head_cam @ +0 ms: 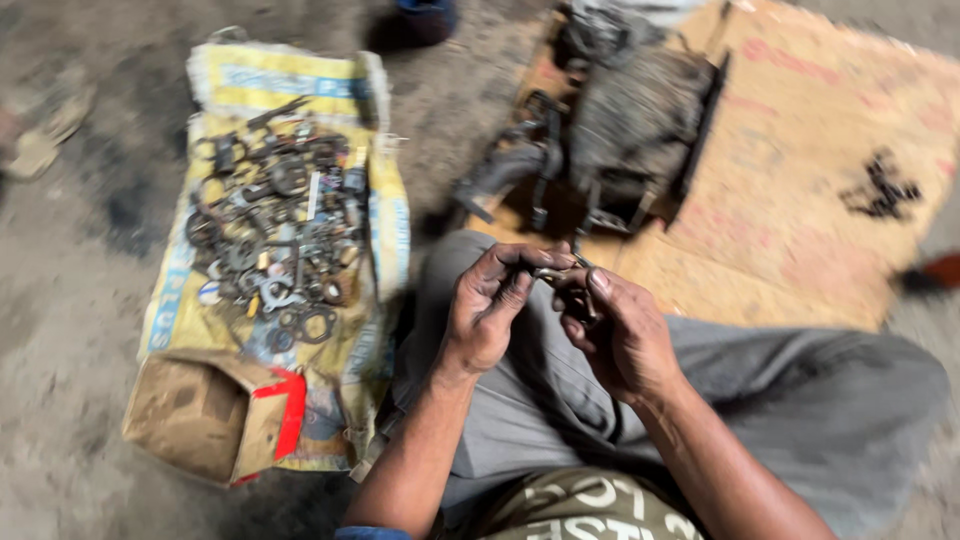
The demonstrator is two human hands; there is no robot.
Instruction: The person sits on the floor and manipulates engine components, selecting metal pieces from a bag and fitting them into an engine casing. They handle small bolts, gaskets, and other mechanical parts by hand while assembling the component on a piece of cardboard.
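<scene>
While left hand [487,310] and right hand [610,335] pinch small metal part [560,272] between greasy fingertips — likely light, stiff, slippery (blurred) — grip by ends.

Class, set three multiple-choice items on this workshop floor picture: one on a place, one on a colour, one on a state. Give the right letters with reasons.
1. Where does the heap of small dark metal parts lie?
A. On the yellow woven sack
B. On the brown cardboard sheet
C. In the person's lap

2. What colour are the person's trousers?
A. Red
B. Grey
C. White

3. How does the small metal piece stand?
A. Lying on the floor
B. Resting on the greasy engine block
C. Held up between both hands

Key: 1 A, the parts are spread over the sack at the person's left. 2 B, the cloth over the knees is grey. 3 C, the left hand and right hand pinch it together above the lap, nearer the camera than the greasy engine block on the brown cardboard sheet.
</scene>
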